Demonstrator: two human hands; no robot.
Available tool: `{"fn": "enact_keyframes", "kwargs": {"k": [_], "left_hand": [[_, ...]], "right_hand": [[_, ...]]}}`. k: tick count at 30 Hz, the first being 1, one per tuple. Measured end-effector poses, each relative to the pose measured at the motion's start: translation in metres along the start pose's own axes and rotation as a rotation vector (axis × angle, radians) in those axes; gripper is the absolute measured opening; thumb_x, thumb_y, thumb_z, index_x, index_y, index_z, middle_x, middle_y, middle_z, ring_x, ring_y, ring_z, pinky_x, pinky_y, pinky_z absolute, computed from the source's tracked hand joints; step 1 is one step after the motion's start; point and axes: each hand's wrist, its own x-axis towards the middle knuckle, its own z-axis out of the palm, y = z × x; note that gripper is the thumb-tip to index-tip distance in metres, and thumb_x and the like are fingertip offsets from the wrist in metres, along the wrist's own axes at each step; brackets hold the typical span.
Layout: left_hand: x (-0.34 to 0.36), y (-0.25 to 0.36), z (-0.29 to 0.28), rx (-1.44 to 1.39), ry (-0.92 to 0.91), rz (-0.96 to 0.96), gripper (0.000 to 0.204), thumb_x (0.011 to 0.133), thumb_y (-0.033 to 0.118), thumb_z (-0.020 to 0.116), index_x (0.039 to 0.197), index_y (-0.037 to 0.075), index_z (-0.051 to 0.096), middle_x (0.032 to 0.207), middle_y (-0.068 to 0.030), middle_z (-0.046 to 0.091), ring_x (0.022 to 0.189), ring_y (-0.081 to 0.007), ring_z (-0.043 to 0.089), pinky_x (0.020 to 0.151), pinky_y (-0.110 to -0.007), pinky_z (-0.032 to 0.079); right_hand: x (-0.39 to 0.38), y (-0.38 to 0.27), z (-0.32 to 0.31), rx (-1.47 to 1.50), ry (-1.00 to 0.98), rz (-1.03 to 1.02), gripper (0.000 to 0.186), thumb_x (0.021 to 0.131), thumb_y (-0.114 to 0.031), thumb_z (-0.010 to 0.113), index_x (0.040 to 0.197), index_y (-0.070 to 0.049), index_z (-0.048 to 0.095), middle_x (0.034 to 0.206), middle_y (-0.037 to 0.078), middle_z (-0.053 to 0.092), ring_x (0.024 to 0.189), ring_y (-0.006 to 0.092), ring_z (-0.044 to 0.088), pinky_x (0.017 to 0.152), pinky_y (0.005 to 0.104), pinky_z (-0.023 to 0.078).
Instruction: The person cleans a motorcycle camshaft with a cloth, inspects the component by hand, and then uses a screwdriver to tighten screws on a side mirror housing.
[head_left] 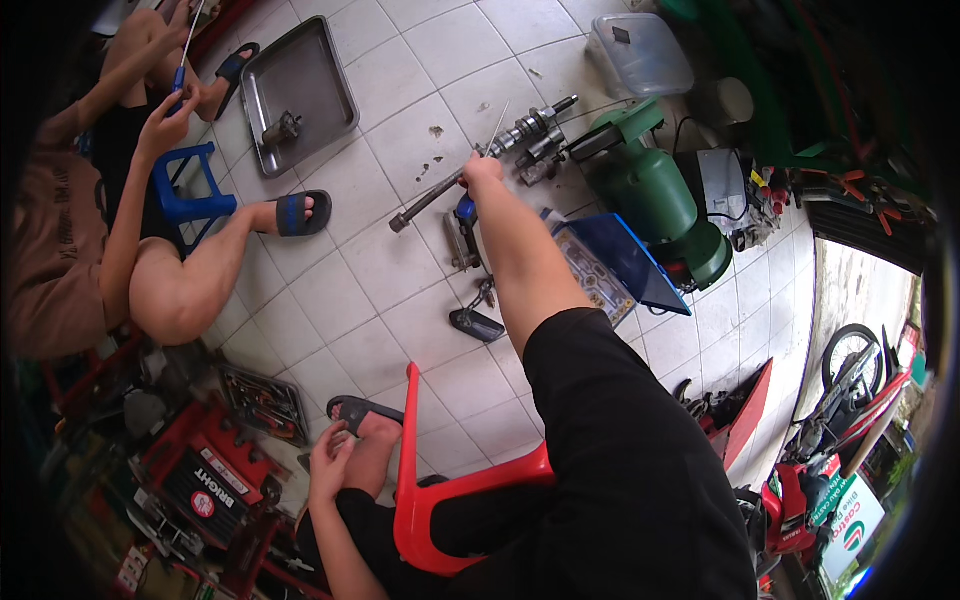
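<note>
My right hand (482,172) reaches far forward, its fingers closed round a long dark metal rod (428,203) with a thick round end. Just beyond the hand lie a ridged metal shaft (525,132) and a short metal cylinder (545,148) on the tiles. Below my wrist is a metal tool with a blue part (463,228), partly covered by my forearm. A black pedal-shaped part (477,323) lies nearer. My left hand (330,462) hangs beside my left knee, fingers loosely bent and apart, with nothing visible in it.
A metal tray (343,85) holds a cylindrical part. A co-worker at left holds a blue-handled screwdriver (180,78), next to a blue stool (190,205). A green machine (645,195), a blue case (640,260), a clear bin (640,60) and a red stool (410,500) stand around.
</note>
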Motion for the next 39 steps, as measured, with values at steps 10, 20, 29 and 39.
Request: {"fn": "enact_keyframes", "kwargs": {"k": [10, 20, 29, 39], "left_hand": [[-0.001, -0.003, -0.001, 0.017, 0.002, -0.019, 0.043, 0.092, 0.01, 0.065, 0.132, 0.001, 0.054, 0.127, -0.0072, 0.06, 0.106, -0.0143, 0.058, 0.093, -0.03, 0.047], [0.001, 0.0, 0.002, -0.016, -0.037, -0.025, 0.045, 0.092, 0.011, 0.066, 0.134, 0.001, 0.053, 0.128, -0.0078, 0.06, 0.107, -0.0149, 0.059, 0.094, -0.03, 0.047], [0.003, -0.001, 0.003, -0.05, -0.007, -0.016, 0.047, 0.09, 0.013, 0.07, 0.132, 0.0, 0.054, 0.126, -0.0107, 0.06, 0.112, -0.0196, 0.06, 0.093, -0.032, 0.049], [-0.001, -0.006, -0.001, -0.051, 0.031, 0.019, 0.046, 0.089, 0.012, 0.071, 0.13, -0.001, 0.055, 0.123, -0.0114, 0.062, 0.108, -0.0183, 0.062, 0.089, -0.03, 0.052]], "right_hand": [[-0.015, -0.013, 0.01, 0.151, -0.007, 0.07, 0.025, 0.091, -0.017, 0.062, 0.093, 0.008, 0.065, 0.082, 0.015, 0.066, 0.055, 0.0223, 0.065, 0.049, 0.033, 0.054], [-0.023, -0.026, 0.018, -0.622, 0.019, -0.593, 0.031, 0.08, -0.017, 0.066, 0.098, 0.009, 0.065, 0.098, 0.026, 0.069, 0.092, 0.0386, 0.069, 0.082, 0.0418, 0.057], [-0.016, 0.002, 0.011, -0.726, -0.132, -0.58, 0.022, 0.085, -0.013, 0.055, 0.089, 0.006, 0.065, 0.088, 0.025, 0.068, 0.086, 0.0361, 0.07, 0.073, 0.0447, 0.057], [0.012, -0.001, -0.014, -1.389, -0.494, -0.635, 0.027, 0.09, -0.012, 0.049, 0.096, 0.004, 0.069, 0.088, 0.021, 0.071, 0.071, 0.0307, 0.072, 0.063, 0.0384, 0.058]]}}
